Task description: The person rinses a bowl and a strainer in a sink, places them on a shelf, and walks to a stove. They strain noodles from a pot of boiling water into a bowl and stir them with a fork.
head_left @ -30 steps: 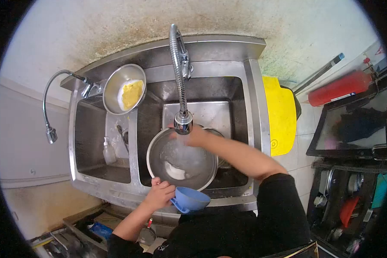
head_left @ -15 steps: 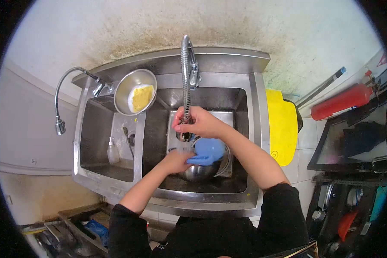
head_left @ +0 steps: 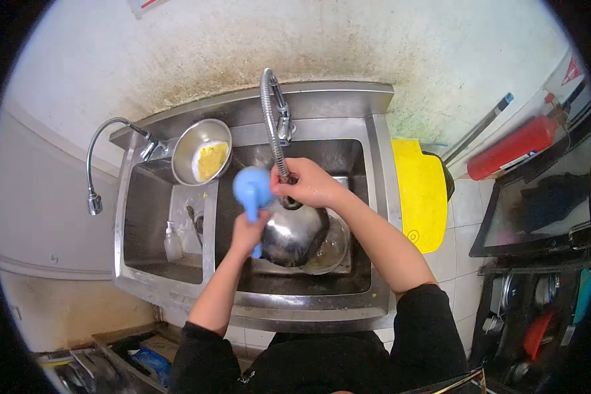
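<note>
My left hand (head_left: 248,233) is wrapped around the blue plastic handle of a shiny steel kettle (head_left: 294,235). Its round blue top part (head_left: 251,187) sticks out toward the upper left, blurred by motion. My right hand (head_left: 308,182) is closed around the lower end of a flexible coiled faucet hose (head_left: 272,131), right above the steel body. The spray head at its tip (head_left: 291,200) points down at the kettle. Under the kettle, a clear round dish or lid (head_left: 331,253) lies in the right basin (head_left: 348,284).
A steel bowl (head_left: 180,154) with a yellow sponge (head_left: 212,161) sits on the divider's back corner. The left basin (head_left: 152,197) holds a pump bottle (head_left: 172,243). A second faucet (head_left: 92,157) arches at left. Right of the sink are a yellow board (head_left: 421,197) and a fire extinguisher (head_left: 511,148).
My left hand has moved left and tipped the kettle, so its blue top swings left and its steel side shows. My right hand stays on the faucet hose. The view has shifted slightly.
</note>
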Motion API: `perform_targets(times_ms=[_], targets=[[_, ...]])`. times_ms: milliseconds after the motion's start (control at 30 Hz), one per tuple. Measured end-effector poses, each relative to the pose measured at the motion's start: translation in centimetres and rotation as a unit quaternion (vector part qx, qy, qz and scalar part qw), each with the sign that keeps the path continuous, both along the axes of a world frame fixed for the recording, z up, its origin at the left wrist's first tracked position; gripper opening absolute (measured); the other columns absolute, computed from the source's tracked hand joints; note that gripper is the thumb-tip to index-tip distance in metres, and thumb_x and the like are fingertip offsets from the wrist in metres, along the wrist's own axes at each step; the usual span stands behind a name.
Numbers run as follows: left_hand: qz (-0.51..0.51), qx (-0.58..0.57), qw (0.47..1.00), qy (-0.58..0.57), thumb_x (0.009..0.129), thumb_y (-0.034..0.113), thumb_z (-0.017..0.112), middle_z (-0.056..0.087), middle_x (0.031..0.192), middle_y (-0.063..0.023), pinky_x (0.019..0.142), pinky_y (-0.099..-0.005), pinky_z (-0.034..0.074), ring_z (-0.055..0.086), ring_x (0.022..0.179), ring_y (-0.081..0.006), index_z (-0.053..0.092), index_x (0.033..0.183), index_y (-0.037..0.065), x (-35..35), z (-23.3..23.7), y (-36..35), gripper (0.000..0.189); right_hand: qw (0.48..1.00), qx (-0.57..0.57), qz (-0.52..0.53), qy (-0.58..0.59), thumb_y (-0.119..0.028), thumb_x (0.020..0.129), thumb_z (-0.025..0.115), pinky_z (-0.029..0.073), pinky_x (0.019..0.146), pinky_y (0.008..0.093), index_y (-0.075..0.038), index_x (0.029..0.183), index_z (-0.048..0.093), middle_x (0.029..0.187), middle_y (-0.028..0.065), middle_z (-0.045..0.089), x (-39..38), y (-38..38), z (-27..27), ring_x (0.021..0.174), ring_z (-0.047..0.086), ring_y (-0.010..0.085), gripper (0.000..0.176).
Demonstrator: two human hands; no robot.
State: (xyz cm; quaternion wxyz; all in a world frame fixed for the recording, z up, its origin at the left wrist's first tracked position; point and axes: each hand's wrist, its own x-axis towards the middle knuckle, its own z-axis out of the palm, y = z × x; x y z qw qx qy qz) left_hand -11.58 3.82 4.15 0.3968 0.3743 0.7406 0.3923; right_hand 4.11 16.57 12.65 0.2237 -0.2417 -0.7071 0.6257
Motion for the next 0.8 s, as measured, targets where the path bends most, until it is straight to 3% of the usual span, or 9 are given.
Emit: perform_targets(times_ms=[100,233,400,500,567,633,733,767,800], targets=[[0.124,0.063,0.989,-0.054,0.082,0.024,0.059,0.059,0.075,-0.0034,0.06,-0.0288,0.042,0.054,0.065,-0.015,0.059,0.089,0.002,-3.2,2.0,-2.8,0.023,0.996,0.027,-0.054,-0.066,-0.007,0.074,0.06,0.042,0.063,0.0238,-0.003,0.079,0.053,0.07,-0.0003,0.054,0.3,-0.4,-0.2,0.066,0.05,0.0079,0.01],[0.226,0.082,0.943,-0.231,0.084,0.027,0.056,0.059,0.085,-0.0073,0.065,-0.0338,0.045,0.056,0.073,-0.0181,0.054,0.103,0.004,-5.3,2.7,-6.7,0.03,0.997,0.003,-0.063,0.033,-0.01,0.073,0.061,0.04,0.057,0.0257,-0.004,0.078,0.054,0.065,0.0008,0.052,-1.9,-1.3,-0.9,0.06,0.047,0.0095,0.011],[0.283,0.074,0.85,-0.438,0.087,0.039,0.045,0.052,0.114,-0.0084,0.089,-0.0403,0.039,0.05,0.103,-0.0252,0.045,0.117,0.006,-6.5,0.8,-12.5,0.044,0.994,-0.045,-0.053,0.087,-0.008,0.075,0.061,0.041,0.061,0.0246,-0.004,0.08,0.054,0.07,-0.0004,0.053,-2.9,-1.7,-1.4,0.065,0.048,0.0083,0.009],[0.332,0.104,0.822,-0.45,0.088,0.039,0.043,0.05,0.116,-0.008,0.091,-0.0396,0.037,0.048,0.105,-0.0247,0.045,0.118,0.006,-5.9,2.0,-15.2,0.045,0.991,-0.07,-0.012,0.112,-0.008,0.077,0.061,0.044,0.069,0.024,-0.004,0.089,0.055,0.079,0.0007,0.056,-1.9,-2.3,-2.9,0.072,0.052,0.0091,0.014],[0.344,0.136,0.821,-0.435,0.087,0.039,0.044,0.049,0.118,-0.0084,0.093,-0.039,0.036,0.047,0.106,-0.0248,0.044,0.118,0.006,-6.3,2.6,-16.7,0.046,0.952,-0.144,-0.115,0.245,-0.002,0.076,0.061,0.044,0.07,0.0241,-0.002,0.095,0.053,0.083,0.0005,0.055,-1.5,-4.1,-3.9,0.078,0.052,0.0085,0.02],[0.336,0.199,0.784,-0.483,0.088,0.035,0.042,0.049,0.118,-0.0098,0.091,-0.0397,0.038,0.048,0.105,-0.0256,0.044,0.118,0.004,-6.9,3.2,-17.6,0.043,0.987,-0.134,-0.089,-0.005,0.001,0.076,0.059,0.046,0.068,0.0258,-0.003,0.101,0.054,0.082,0.0012,0.054,-0.5,-6.2,-6.0,0.077,0.054,0.0107,0.026],[0.374,0.222,0.756,-0.489,0.087,0.029,0.037,0.05,0.115,-0.0135,0.089,-0.0413,0.041,0.051,0.101,-0.0275,0.044,0.117,0.001,-8.2,3.9,-18.6,0.042,0.979,-0.203,0.022,-0.003,-0.009,0.079,0.058,0.047,0.064,0.0262,-0.004,0.102,0.054,0.081,0.0036,0.058,-2.7,-5.2,-16.9,0.076,0.057,0.0131,0.024],[0.373,0.226,0.755,-0.49,0.087,0.029,0.037,0.05,0.115,-0.0135,0.089,-0.0413,0.041,0.051,0.101,-0.0275,0.044,0.117,0.001,-8.6,4.0,-18.7,0.042,0.992,-0.013,-0.111,-0.06,-0.011,0.079,0.057,0.047,0.068,0.031,-0.002,0.1,0.055,0.086,0.0107,0.058,-3.3,-3.4,-17.1,0.078,0.058,0.0219,0.023],[0.371,0.248,0.753,-0.484,0.087,0.03,0.037,0.05,0.115,-0.0134,0.089,-0.0428,0.041,0.051,0.101,-0.028,0.043,0.118,0.001,-8.8,4.3,-18.9,0.043,0.948,0.175,-0.24,-0.112,-0.014,0.078,0.055,0.047,0.071,0.0357,0.0,0.098,0.056,0.092,0.0178,0.059,-3.9,-1.6,-16.6,0.081,0.058,0.0308,0.024]])
